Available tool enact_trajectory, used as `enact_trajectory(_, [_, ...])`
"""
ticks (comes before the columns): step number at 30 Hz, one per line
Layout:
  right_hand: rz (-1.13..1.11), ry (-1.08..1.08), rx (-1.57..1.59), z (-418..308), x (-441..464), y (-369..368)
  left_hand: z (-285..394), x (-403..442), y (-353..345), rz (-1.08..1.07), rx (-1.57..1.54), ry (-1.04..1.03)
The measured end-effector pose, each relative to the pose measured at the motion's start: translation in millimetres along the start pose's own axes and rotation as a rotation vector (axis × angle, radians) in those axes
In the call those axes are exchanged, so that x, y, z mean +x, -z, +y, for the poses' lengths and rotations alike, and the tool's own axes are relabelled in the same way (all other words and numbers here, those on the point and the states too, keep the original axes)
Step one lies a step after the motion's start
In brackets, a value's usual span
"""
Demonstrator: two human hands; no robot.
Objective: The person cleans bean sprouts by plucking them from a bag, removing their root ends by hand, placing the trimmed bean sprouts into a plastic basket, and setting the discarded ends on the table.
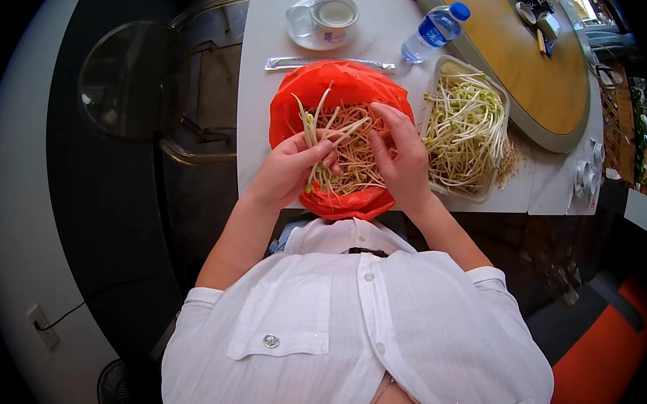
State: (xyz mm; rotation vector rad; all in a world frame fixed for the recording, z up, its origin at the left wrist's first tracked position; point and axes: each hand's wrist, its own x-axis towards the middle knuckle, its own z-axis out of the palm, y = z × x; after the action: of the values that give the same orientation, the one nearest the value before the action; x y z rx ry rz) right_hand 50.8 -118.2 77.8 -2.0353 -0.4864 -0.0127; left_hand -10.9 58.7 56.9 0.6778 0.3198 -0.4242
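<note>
My left hand (300, 163) is closed around a small bunch of bean sprouts (312, 132), pale stems with yellow-green heads. It holds them above a red plastic bag (298, 85) whose mouth is spread wide. Inside the bag lies a heap of thin brownish strands (358, 159), which look like sprout roots. Over the bag's right side is my right hand (403, 153), thumb and forefinger curved and apart. Tips of the held sprouts reach close to those fingers; contact is unclear. To its right, a clear plastic tray (507, 117) is piled with more bean sprouts (467, 130).
A capped water bottle (432, 34) stands behind the tray. Wrapped tableware (323, 20) and a long thin packet (330, 64) lie at the back of the white table (262, 39). A round turntable (506, 43) is at right, a transparent chair (134, 80) at left.
</note>
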Motion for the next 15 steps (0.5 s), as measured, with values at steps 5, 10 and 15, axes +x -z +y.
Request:
enact_trajectory(5, [-0.144, 0.18, -0.056, 20, 7, 0, 1, -4, -2, 0.033, -0.002, 0.02])
enact_trajectory(10, [-0.256, -0.069, 0.116, 18, 7, 3, -1, -2, 7, 0.031, 0.029, 0.057])
enact_trajectory(15, [-0.323, -0.473, 0.565, 18, 2, -1, 2, -1, 5, 0.046, 0.032, 0.048])
